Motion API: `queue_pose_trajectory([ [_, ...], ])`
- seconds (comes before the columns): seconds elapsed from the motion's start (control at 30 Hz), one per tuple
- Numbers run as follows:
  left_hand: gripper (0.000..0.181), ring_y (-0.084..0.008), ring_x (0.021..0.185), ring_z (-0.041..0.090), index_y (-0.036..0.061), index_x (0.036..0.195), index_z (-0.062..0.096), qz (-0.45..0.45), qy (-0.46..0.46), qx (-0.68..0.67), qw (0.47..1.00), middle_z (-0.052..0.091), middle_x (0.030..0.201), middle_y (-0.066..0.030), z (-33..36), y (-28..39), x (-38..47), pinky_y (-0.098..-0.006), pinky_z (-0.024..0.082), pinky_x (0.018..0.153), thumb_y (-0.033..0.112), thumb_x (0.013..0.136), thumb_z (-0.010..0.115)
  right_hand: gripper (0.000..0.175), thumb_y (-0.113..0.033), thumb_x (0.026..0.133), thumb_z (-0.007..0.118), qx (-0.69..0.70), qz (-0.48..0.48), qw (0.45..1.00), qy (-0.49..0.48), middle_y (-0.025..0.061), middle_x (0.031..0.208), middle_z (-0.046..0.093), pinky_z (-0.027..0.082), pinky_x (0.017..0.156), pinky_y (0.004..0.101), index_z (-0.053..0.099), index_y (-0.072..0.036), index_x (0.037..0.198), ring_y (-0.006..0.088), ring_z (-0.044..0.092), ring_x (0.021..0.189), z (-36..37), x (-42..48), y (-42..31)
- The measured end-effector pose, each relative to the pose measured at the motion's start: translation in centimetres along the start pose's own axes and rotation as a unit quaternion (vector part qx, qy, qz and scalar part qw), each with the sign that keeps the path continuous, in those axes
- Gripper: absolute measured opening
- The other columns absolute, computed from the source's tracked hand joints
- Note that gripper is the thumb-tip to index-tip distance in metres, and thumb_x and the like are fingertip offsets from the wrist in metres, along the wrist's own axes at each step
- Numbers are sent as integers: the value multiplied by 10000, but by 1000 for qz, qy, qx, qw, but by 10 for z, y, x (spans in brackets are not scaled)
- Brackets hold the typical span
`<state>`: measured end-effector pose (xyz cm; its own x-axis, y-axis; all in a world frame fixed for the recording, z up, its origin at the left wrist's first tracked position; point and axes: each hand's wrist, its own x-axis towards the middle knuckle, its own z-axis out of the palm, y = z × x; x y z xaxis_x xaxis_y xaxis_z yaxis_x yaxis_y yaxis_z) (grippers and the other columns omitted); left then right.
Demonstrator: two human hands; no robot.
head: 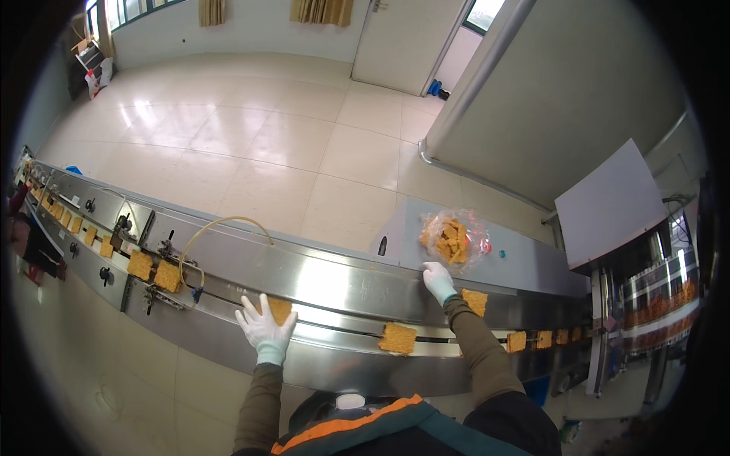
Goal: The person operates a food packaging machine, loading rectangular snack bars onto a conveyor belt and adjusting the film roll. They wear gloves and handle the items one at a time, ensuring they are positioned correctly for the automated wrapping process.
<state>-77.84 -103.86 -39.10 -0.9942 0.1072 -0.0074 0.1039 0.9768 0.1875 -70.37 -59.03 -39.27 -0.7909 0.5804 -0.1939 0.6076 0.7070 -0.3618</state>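
Note:
My left hand, in a white glove with a pale green cuff, is spread over a square, golden instant-noodle cake on the conveyor channel. The palm and fingers hide part of that cake; whether they press on it is unclear. My right hand, gloved the same way, reaches to the near edge of the grey ledge. Just beyond it lies a clear plastic bag with broken noodle pieces. No object shows in the right hand, but its finger closure is unclear. Another cake sits on the channel between my arms.
Two cakes lie by a curved yellowish hose at left; several more run along the line. One cake rests off the channel beside my right forearm. A machine stands at right. Someone's dark clothing shows far left.

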Motion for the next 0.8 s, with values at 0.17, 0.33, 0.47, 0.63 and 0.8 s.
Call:
queue_pose_trajectory([
  [0.17, 650, -418, 1328, 368, 31, 1286, 540, 92, 104, -110, 984, 442, 1368, -270, 8, -28, -11, -544, 258, 1139, 469, 819, 653, 523, -422, 926, 374, -142, 144, 977, -73, 230, 1214, 612, 444, 981, 462, 614, -44, 1195, 413, 583, 1111, -7, 16, -8],
  [0.33, 597, -432, 1337, 363, 36, 1289, 546, 14, 177, -83, 981, 442, 1388, -245, 4, -53, -26, -541, 233, 1158, 422, 843, 642, 608, -501, 940, 357, -87, 85, 944, -308, 229, 1136, 653, 464, 920, 443, 655, 10, 1078, 376, 616, 1049, 14, 65, -110],
  [0.47, 614, -422, 1358, 349, 72, 1309, 542, -37, 155, -43, 986, 425, 1420, -237, 8, -56, -24, -523, 226, 1170, 466, 845, 622, 574, -364, 996, 437, 315, 188, 830, -420, 210, 1306, 572, 438, 992, 425, 318, -37, 1453, 351, 544, 1205, 62, 72, -260],
  [0.63, 653, -388, 1403, 294, 56, 1349, 492, -47, 179, -21, 983, 378, 1460, -237, 13, -66, -14, -500, 176, 1192, 506, 882, 568, 498, -383, 972, 501, 441, -198, 792, -374, 189, 1322, 566, 401, 1057, 405, 516, -32, 1325, 332, 518, 1250, 78, 25, -343],
  [0.8, 681, -381, 1408, 287, 61, 1380, 454, -67, 152, 12, 986, 380, 1463, -225, 14, -88, 8, -499, 184, 1189, 520, 887, 558, 486, -378, 904, 580, 156, -332, 928, -70, 164, 1307, 576, 416, 1039, 384, 576, -47, 1260, 321, 534, 1229, 2, 21, -209],
])
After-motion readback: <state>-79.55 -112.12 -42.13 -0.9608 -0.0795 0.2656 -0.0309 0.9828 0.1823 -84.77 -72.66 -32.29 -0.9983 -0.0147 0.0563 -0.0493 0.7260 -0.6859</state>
